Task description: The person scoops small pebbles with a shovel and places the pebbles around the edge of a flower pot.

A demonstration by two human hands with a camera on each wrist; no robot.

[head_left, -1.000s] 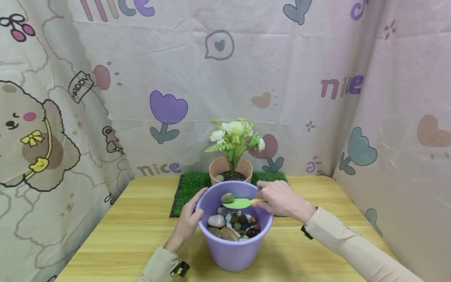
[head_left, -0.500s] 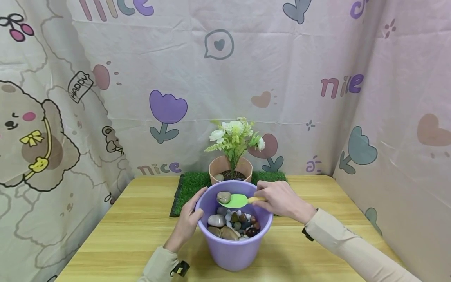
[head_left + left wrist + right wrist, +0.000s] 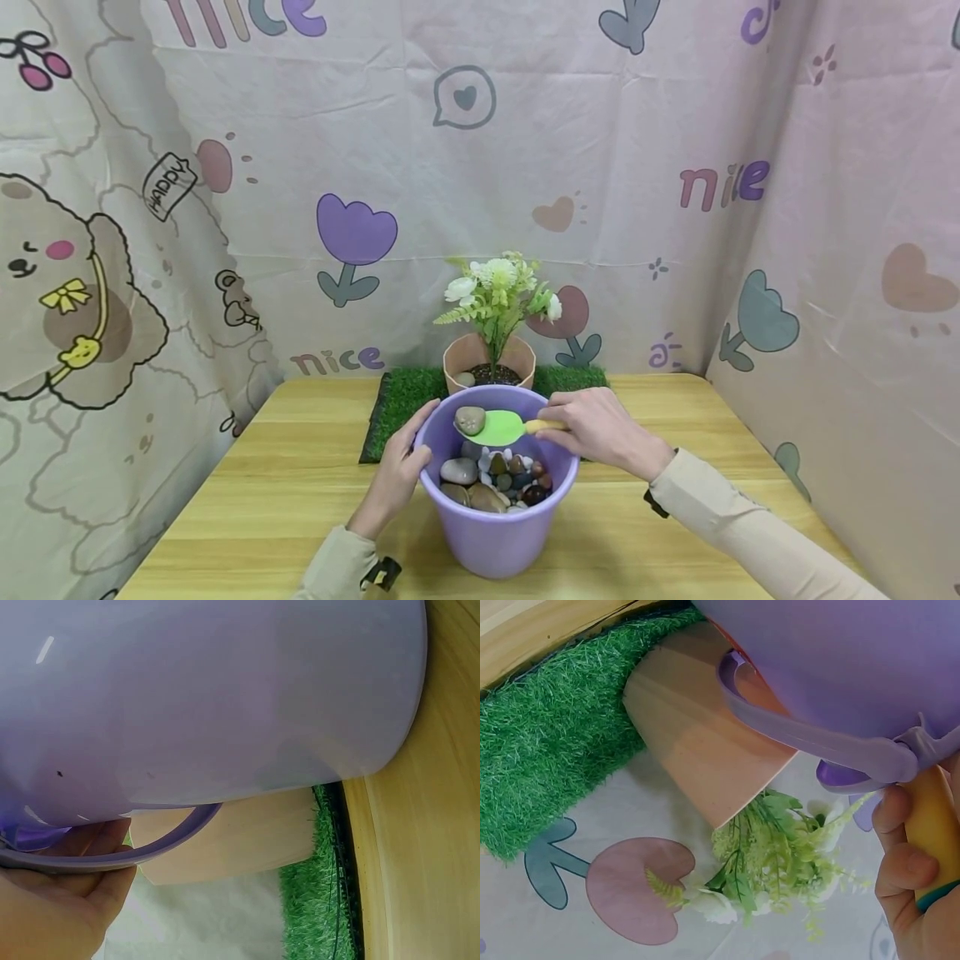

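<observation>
A purple bucket (image 3: 497, 542) stands on the table with pebbles (image 3: 504, 482) and larger stones (image 3: 459, 471) at its bottom. My left hand (image 3: 397, 467) grips the left side of its rim; in the left wrist view the fingers (image 3: 112, 889) curl about the bucket's handle (image 3: 176, 836). With my right hand (image 3: 596, 425) I hold a small trowel (image 3: 501, 427) by its yellow handle (image 3: 931, 832). Its green blade lies level inside the bucket's mouth, above the pebbles. One grey-brown stone (image 3: 470, 420) rests on the blade's tip.
Behind the bucket, a peach flowerpot (image 3: 459, 354) with white artificial flowers (image 3: 498, 275) stands on a green turf mat (image 3: 408, 400). Another stone (image 3: 465, 379) lies in the pot. The wooden table (image 3: 300, 467) meets a printed cloth backdrop (image 3: 465, 167).
The trowel has shifted a little to the left with the stone on its tip, bringing the stone nearer the bucket's left wall. My left hand keeps its place on the rim.
</observation>
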